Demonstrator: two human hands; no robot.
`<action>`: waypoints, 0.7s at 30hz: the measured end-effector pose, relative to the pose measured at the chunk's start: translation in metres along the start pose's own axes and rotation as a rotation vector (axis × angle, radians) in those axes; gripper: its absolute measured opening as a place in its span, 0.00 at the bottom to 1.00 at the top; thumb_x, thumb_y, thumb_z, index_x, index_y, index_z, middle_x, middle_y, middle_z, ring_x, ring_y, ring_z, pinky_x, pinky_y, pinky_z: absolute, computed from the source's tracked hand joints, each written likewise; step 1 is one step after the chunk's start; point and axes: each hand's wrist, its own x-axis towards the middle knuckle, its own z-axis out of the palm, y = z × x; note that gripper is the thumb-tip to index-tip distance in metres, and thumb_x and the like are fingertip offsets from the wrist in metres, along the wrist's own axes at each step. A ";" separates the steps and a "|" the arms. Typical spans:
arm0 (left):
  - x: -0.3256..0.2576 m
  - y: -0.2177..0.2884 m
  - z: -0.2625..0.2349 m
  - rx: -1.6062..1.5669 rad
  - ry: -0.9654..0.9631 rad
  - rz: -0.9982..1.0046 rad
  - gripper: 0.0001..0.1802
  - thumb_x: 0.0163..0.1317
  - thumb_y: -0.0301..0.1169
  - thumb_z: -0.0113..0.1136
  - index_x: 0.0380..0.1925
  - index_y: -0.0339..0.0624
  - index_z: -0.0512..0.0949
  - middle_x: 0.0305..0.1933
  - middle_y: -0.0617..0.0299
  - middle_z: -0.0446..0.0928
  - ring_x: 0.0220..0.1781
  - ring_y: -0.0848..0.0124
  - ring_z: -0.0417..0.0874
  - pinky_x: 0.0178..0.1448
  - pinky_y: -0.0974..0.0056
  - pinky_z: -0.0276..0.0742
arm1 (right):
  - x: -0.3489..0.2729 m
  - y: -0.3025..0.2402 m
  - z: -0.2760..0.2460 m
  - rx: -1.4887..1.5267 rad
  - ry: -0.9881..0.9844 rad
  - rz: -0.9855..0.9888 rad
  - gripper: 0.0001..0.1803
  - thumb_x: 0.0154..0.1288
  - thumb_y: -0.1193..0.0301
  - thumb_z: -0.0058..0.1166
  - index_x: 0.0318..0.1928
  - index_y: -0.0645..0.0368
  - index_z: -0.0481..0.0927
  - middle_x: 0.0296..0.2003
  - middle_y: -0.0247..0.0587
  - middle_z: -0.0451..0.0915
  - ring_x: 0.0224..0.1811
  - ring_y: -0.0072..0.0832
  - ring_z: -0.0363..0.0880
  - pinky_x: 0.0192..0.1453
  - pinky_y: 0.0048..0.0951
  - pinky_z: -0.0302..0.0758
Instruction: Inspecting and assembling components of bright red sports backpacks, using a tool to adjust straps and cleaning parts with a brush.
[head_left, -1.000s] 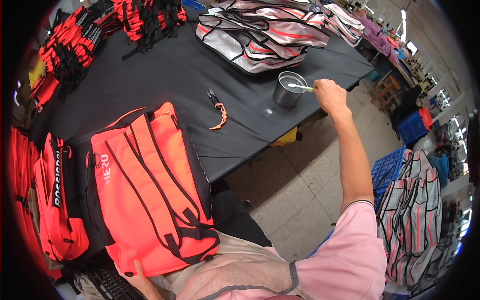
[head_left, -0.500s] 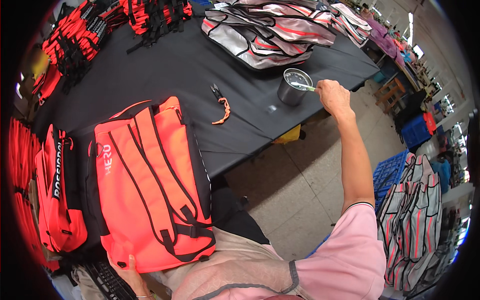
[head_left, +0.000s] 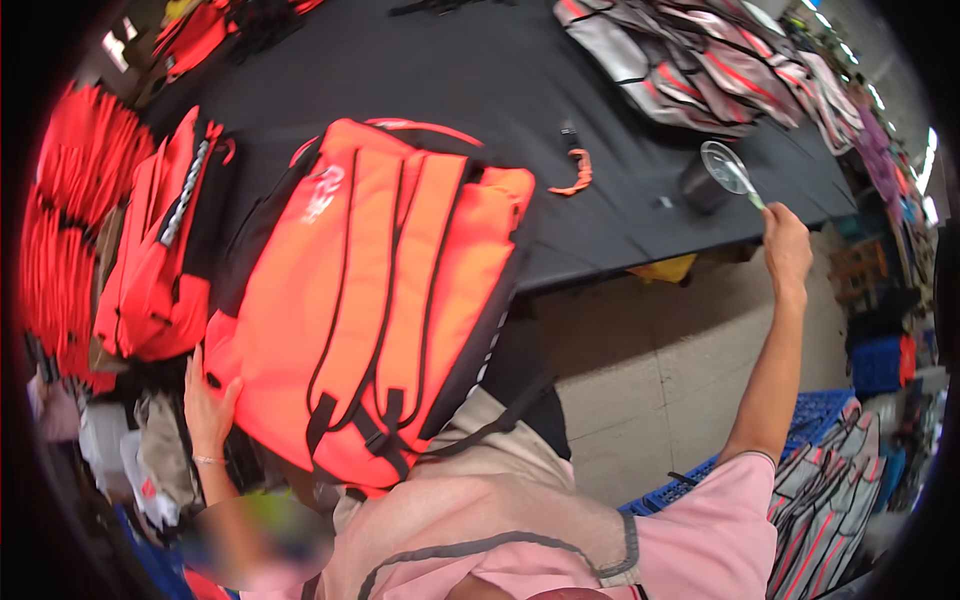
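Note:
A bright orange-red backpack (head_left: 290, 290) with black trim lies tilted across my lap and the table edge, its shoulder straps facing up. My left hand (head_left: 210, 405) grips its lower left corner, thumb over the front and fingers along the side. Far to the right, my right hand (head_left: 788, 245) pinches the handle of a slim white and green toothbrush (head_left: 752, 195). The brush's head end reaches into a metal cup (head_left: 703, 188) near the table's right edge; its tip is hard to make out. Small thread snips (head_left: 577, 172) with an orange cord lie between backpack and cup.
Stacked grey and red bags (head_left: 690, 70) cover the back right of the black table (head_left: 420, 75). Another red bag (head_left: 150, 260) and piled red pieces (head_left: 70, 200) stand at left. A blue crate (head_left: 820, 415) with grey bags sits on the floor at right.
The view has shifted, so the table things appear further right. The backpack has turned clockwise, and my left hand has come further into view at its corner. The toothbrush remains at the cup.

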 end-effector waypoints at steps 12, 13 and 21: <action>0.085 0.221 -0.055 -0.593 0.203 0.616 0.27 0.58 0.26 0.67 0.60 0.39 0.75 0.62 0.52 0.76 0.66 0.55 0.75 0.69 0.57 0.70 | -0.044 0.010 0.078 0.161 0.155 0.005 0.13 0.74 0.65 0.48 0.51 0.54 0.81 0.43 0.50 0.83 0.46 0.50 0.81 0.49 0.46 0.77; 0.096 0.234 -0.052 -0.590 0.206 0.614 0.27 0.58 0.26 0.67 0.60 0.39 0.75 0.62 0.52 0.76 0.66 0.55 0.75 0.69 0.57 0.70 | -0.046 0.003 0.077 0.217 0.201 0.026 0.13 0.74 0.65 0.48 0.51 0.55 0.81 0.43 0.50 0.83 0.46 0.50 0.82 0.48 0.46 0.77; 0.187 0.337 0.010 -0.720 0.135 0.865 0.31 0.58 0.45 0.69 0.58 0.39 0.76 0.58 0.50 0.79 0.61 0.55 0.77 0.70 0.53 0.66 | -0.054 -0.008 0.080 0.305 0.240 0.061 0.13 0.74 0.65 0.49 0.49 0.59 0.81 0.41 0.51 0.84 0.44 0.48 0.83 0.47 0.43 0.77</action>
